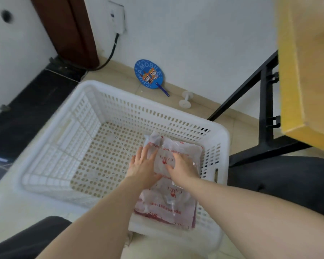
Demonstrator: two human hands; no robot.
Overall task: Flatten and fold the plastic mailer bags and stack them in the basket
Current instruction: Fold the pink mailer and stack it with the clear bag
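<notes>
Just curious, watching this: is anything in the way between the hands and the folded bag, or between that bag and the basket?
Nothing visible: left hand and right hand already rest on the folded bag, inside the basket.

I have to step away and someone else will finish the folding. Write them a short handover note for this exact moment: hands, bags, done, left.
Left hand: open, fingers spread, pressing flat on the left edge of the top folded mailer bag.
Right hand: open, pressing down on the same bag.
Bags: the top bag lies on another folded mailer bag in the right side of the white basket, against its right wall.
Done: at least two folded bags are in the basket.
Left: let go of the top bag and leave it flat. No unfolded bags are in view, so check what remains outside the picture.
</notes>
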